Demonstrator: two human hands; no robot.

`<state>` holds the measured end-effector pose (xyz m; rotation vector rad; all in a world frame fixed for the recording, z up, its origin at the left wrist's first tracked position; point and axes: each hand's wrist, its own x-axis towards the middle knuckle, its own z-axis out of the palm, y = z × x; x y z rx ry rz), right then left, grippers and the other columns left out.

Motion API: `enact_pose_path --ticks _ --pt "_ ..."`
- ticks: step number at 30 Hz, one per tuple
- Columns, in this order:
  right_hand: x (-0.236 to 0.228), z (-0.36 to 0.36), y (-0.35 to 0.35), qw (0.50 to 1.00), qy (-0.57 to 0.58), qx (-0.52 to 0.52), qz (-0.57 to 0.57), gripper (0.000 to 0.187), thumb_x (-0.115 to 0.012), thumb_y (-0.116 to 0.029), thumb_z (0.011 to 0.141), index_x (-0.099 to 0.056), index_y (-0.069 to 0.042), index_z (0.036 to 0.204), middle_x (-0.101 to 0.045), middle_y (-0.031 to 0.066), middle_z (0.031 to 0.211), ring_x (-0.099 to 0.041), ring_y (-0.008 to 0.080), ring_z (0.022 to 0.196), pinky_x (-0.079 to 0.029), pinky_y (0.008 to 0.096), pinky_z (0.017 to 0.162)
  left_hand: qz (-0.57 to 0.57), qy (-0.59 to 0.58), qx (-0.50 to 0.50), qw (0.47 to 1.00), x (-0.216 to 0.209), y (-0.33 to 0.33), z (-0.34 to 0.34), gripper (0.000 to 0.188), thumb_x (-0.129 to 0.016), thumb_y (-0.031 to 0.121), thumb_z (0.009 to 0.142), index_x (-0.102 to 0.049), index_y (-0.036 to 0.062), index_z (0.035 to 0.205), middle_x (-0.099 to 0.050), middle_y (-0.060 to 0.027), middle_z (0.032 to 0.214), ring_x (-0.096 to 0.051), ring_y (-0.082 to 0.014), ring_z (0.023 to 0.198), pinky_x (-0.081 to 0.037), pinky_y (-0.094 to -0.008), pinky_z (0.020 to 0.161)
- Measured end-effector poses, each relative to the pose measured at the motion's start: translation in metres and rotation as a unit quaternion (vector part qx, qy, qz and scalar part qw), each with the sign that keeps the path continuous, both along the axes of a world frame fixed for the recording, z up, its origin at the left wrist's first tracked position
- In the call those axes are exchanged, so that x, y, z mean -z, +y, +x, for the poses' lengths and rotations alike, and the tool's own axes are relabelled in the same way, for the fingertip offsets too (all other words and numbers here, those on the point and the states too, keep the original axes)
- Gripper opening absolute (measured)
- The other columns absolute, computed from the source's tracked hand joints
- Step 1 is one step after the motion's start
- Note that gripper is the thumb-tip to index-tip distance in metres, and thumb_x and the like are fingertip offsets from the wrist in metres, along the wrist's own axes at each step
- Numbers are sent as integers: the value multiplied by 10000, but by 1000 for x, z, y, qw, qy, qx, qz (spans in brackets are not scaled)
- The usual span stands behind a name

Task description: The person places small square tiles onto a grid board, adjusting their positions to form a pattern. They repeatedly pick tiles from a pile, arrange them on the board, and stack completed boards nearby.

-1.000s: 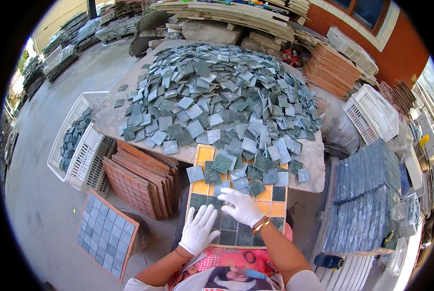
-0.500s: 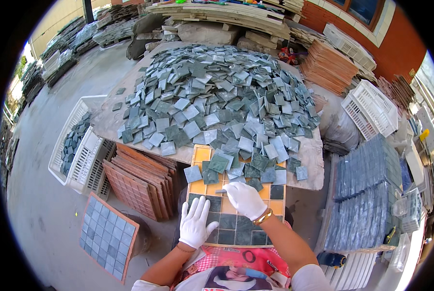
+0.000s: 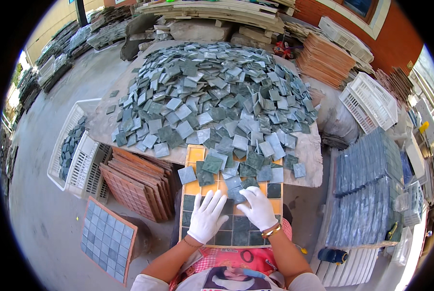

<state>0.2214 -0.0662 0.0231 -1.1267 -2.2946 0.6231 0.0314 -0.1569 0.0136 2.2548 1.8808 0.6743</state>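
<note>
A shallow wooden-edged tray [image 3: 183,218] with an orange grid lies in front of me, its near rows filled with dark green-grey square stone tiles. My left hand [image 3: 206,217], in a white glove, rests flat over the filled cells with its fingers spread. My right hand [image 3: 258,208], also gloved, has thumb and fingertips at the edges of a grey stone tile [image 3: 236,195] near the tray's middle. Loose tiles [image 3: 206,173] overlap on the tray's far part, leaving some orange cells [image 3: 191,187] showing. The gloves hide several cells.
A large heap of stone tiles [image 3: 212,97] covers the table [image 3: 304,167] beyond. At left are a white crate [image 3: 88,157] of tiles, stacked brown grid trays [image 3: 134,184] and a filled tile panel [image 3: 108,237]. Wrapped tile stacks [image 3: 365,194] and white crates [image 3: 370,102] stand at right.
The tile pinched in my right hand now lies in a middle cell of the tray. My right hand has shifted right, onto another tile. My left hand has moved slightly right.
</note>
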Motion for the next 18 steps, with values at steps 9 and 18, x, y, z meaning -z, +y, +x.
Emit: enact_pose_path --ticks 9,18 --pt "-2 -4 25 973 -121 -127 149 347 -725 -187 768 -619 -110 1090 -573 76 1137 -603 250 910 -517 367 754 -10 -20 5 1000 8 12 13 618 -669 284 833 -489 25 1365 -474 -177 1428 -423 -342 1336 -240 -526 1134" --pt "1 -3 27 975 -52 -128 172 280 -720 -173 775 -596 -98 1015 -594 36 1041 -592 220 803 -518 341 710 -20 -22 -15 999 5 7 16 600 -679 246 820 -504 32 1352 -498 -172 1401 -429 -362 1323 -250 -511 1134"
